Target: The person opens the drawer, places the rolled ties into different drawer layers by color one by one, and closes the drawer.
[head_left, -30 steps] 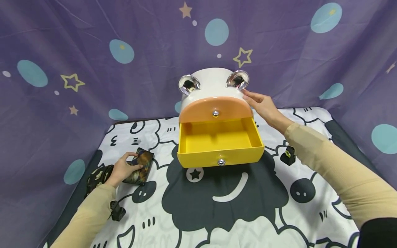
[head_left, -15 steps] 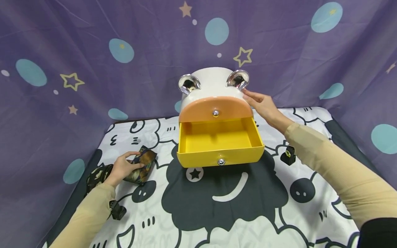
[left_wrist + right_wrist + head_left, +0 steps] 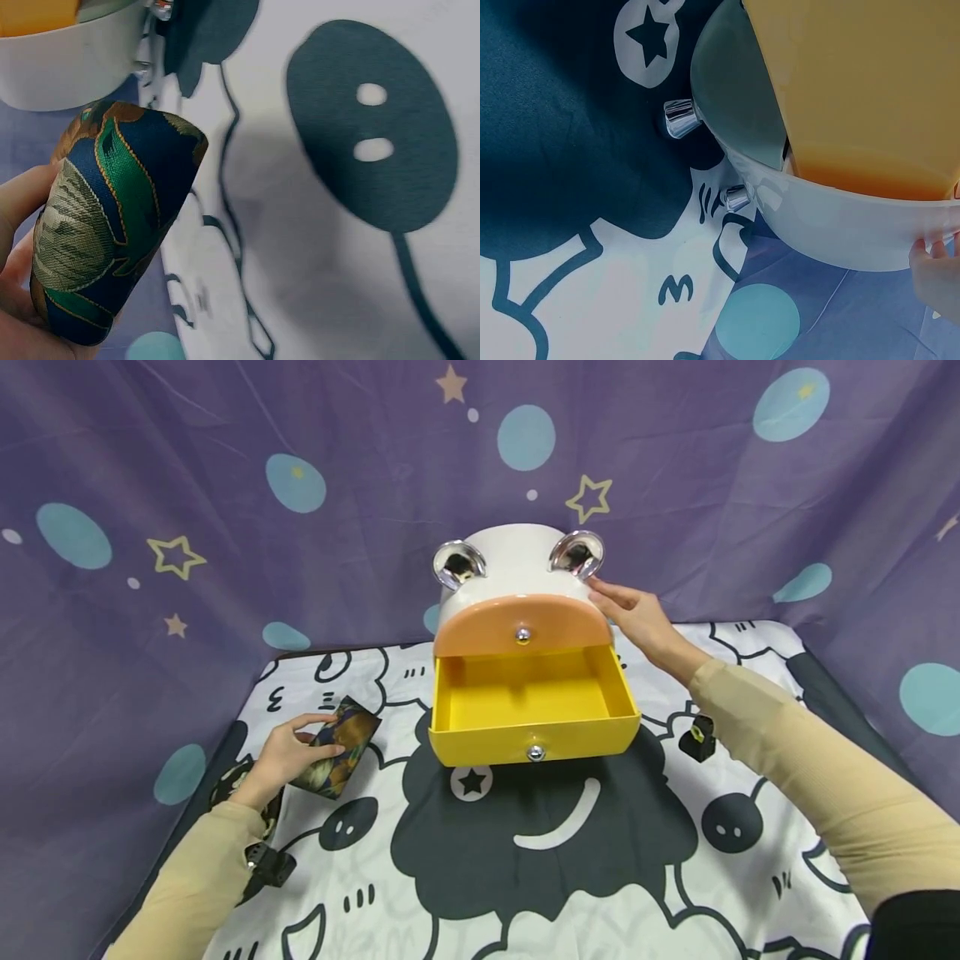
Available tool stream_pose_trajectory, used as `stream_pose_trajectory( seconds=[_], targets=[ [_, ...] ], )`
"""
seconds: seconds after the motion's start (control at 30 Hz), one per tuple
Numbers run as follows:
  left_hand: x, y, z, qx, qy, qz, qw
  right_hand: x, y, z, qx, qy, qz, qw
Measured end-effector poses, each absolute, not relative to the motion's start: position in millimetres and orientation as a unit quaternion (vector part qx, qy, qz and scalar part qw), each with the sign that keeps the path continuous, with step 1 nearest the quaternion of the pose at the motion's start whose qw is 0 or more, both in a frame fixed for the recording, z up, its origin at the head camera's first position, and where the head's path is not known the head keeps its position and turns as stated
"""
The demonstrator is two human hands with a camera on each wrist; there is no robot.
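My left hand (image 3: 285, 753) pinches a dark brocade pouch (image 3: 347, 745), patterned in blue, green and gold, at the left of the cloth. In the left wrist view the pouch (image 3: 127, 217) is tilted and stands off the cloth. A white desktop drawer box (image 3: 517, 547) with two chrome eyes sits at the back centre. Its orange upper drawer (image 3: 487, 625) is closed, while the yellow lower drawer (image 3: 480, 743) is pulled out, its floor showing. Against the box's right side rest the extended fingertips of my right hand (image 3: 636, 620); only part of that hand (image 3: 939, 277) shows in the right wrist view.
A camouflage-patterned item (image 3: 227, 783) lies behind my left wrist, mostly hidden. White cloth (image 3: 420, 877) with dark cartoon drawings covers the table. A purple curtain (image 3: 375, 552) hangs close behind the box and along both sides.
The pouch has turned and risen a little, its far corner moving up and right. My left hand has shifted slightly back to the left with it. The right hand and drawer box look unchanged.
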State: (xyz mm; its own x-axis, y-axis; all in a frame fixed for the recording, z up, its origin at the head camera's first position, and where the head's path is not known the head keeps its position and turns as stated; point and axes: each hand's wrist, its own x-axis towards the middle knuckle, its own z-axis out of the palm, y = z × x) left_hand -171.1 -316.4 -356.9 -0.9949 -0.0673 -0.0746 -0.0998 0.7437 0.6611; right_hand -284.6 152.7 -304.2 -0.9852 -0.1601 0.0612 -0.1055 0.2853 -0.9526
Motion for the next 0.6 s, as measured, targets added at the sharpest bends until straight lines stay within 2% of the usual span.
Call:
stream_pose_trajectory(
  seconds=[0.37,0.6],
  targets=[
    [-172,-306,-323,0.035,0.941,0.336,0.008,-287,153,-304,-0.093,0.802,-0.59,0.023],
    [-173,-299,-301,0.04,0.945,0.324,0.023,-287,154,-304,-0.084,0.803,-0.589,0.032]
  ],
)
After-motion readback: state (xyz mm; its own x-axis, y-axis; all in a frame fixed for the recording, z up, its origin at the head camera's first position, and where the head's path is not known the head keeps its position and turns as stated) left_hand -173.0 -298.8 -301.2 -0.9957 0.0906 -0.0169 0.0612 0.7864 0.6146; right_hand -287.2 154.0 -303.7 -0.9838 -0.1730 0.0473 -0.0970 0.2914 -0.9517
